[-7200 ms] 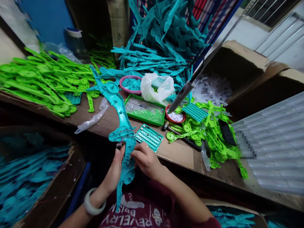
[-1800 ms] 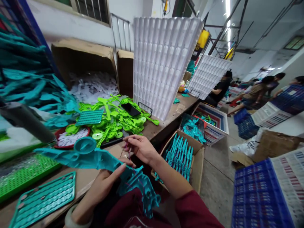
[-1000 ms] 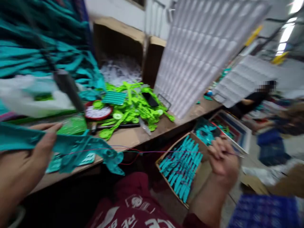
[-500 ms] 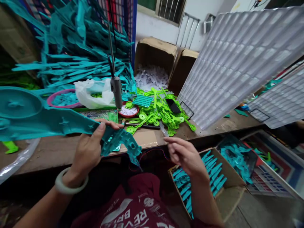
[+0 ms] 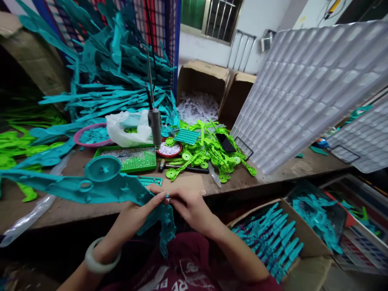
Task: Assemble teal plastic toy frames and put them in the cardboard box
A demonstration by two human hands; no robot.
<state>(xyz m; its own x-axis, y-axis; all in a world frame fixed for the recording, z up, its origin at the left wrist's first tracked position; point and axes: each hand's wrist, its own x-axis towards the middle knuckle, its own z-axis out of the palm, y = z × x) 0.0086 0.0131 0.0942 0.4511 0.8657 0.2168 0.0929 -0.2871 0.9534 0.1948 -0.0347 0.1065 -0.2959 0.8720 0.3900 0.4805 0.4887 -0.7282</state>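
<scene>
My left hand (image 5: 141, 212) grips a long teal plastic shell (image 5: 71, 188) near its right end, with the thumb along the edge. The shell has a round cup on top and stretches out to the left; its curved, forked end hangs below my fingers. Against my left thumb, my right hand (image 5: 190, 208) has its fingertips pinched together at the shell's edge. A tiny pale thing shows at those fingertips, too small to name. Behind my hands, a teal slatted plate (image 5: 150, 181) lies on the bench.
An electric screwdriver (image 5: 155, 127) hangs above a green tray (image 5: 138, 159) of small metal pieces. Beyond lie a hammer (image 5: 188, 169), a pile of lime-green parts (image 5: 209, 151) and a black phone (image 5: 225, 142). A cardboard box (image 5: 312, 242) of teal parts stands low at the right.
My right hand has come left to meet my left hand at the shell. The shell appears smaller and tilted differently, and the whole view has shifted slightly.
</scene>
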